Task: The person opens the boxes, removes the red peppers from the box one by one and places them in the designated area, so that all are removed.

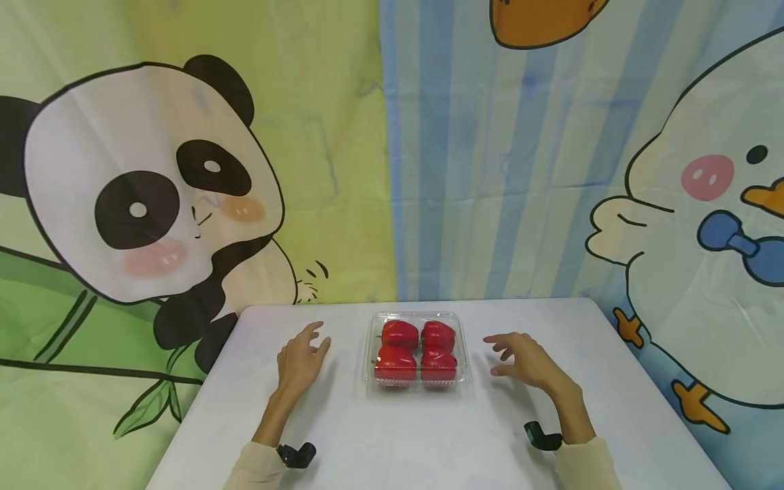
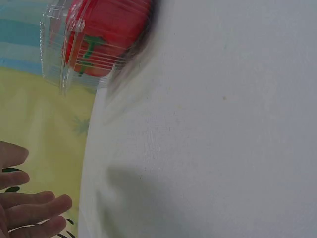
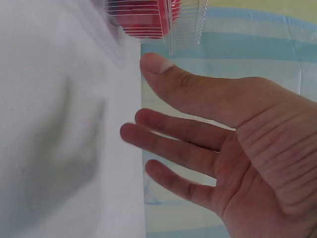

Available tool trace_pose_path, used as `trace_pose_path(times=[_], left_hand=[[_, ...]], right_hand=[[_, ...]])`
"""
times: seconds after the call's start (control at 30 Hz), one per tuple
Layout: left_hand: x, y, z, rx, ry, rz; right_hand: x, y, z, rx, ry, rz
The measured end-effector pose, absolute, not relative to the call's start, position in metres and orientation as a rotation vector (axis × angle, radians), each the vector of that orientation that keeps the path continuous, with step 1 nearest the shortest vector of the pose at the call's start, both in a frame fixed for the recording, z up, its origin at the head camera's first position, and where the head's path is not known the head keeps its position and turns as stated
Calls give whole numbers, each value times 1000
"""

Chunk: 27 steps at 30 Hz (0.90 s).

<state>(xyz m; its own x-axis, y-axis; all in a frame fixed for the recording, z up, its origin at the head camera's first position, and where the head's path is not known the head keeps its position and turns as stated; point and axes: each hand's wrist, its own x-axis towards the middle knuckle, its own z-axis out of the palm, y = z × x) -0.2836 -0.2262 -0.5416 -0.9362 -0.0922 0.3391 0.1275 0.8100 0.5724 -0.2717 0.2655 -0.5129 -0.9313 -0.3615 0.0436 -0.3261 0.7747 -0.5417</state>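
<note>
Left hand (image 1: 298, 365): fingers relaxed, slightly bent, thumb apart, nothing in it. Right hand (image 1: 528, 362): same deal, fingers loosely extended, thumb well clear of them, nothing in it.

Clear plastic box (image 1: 463, 346) sits between the two, right of the left hand and left of the right one, apart from both. It rests flat on the white worktop (image 1: 422, 446), so it should be stable without support. Four red peppers (image 1: 395, 364) inside, two by two; the snug walls probably hold that layout. Green stem (image 2: 90, 49) shows through the wall facing the left hand. Lid looks closed: rims appear to meet along the side, though glare makes the catch unreadable.

Both hands look raised off the worktop, since their shadows fall apart from them. They flank the box at roughly equal spacing, which I'd read as giving each one a side wall within easy reach.

Wrist cameras: one at the left wrist (image 1: 297, 455), one at the right (image 1: 542, 436), both on the inner side, presumably to sight past the fingers. Printed curtain (image 1: 343, 170) stands beyond both hands, behind the worktop.
</note>
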Motion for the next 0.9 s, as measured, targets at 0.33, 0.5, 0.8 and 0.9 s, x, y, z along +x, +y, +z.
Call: trace_pose_path(times=[0.33,0.5,0.8,0.9], left_hand=[[-270,-217,-536,138,-2449,-1095],[-262,-216,-538,186,-2445,-1223],[-250,-210,-537,192,-2385,-1267],[-247,-202,-533,169,-2359,-1291]], right_hand=[[-251,260,-519,-644,3033,-1032],[-241,250,-527,-789,3014,-1114],[-238,237,-535,-878,2954,-1196],[-237,238,-536,-864,2952,-1206]])
